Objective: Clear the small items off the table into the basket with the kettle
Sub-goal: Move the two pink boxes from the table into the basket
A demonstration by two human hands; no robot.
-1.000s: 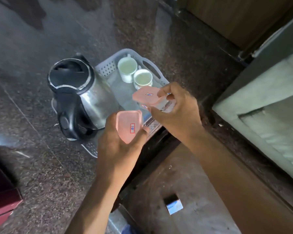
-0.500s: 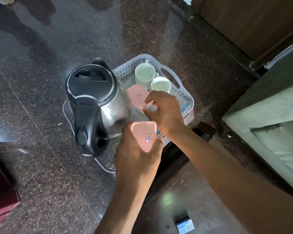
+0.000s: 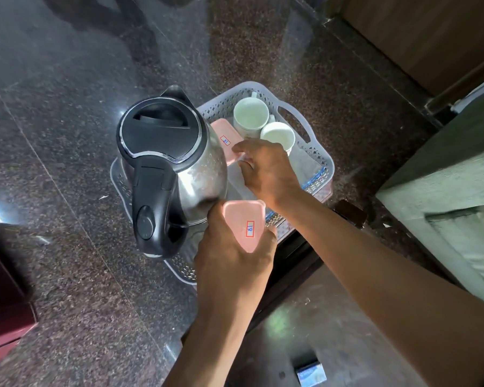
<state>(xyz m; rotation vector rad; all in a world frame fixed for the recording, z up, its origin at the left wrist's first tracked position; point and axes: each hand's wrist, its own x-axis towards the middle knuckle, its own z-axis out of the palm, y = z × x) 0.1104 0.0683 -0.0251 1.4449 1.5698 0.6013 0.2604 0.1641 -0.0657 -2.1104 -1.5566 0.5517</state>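
A pale lattice basket (image 3: 320, 156) sits on the dark granite table, holding a steel kettle (image 3: 166, 160) with a black lid and handle, and two white cups (image 3: 250, 114) (image 3: 278, 135). My right hand (image 3: 266, 171) reaches into the basket, its fingertips on a pink-lidded small container (image 3: 225, 138) lying between the kettle and the cups. Just over the basket's near rim, beside the kettle, my left hand (image 3: 232, 255) grips a second pink-lidded container (image 3: 246, 227).
The granite table's (image 3: 67, 135) front edge runs diagonally under my arms, with floor below. On the floor lies a small blue-and-white box (image 3: 310, 374). A dark red object (image 3: 0, 308) sits at the left edge. A pale green cabinet (image 3: 444, 196) stands at right.
My right hand has carried its pink container down into the basket beside the kettle. My left hand with the other container has come closer to the basket's near rim.
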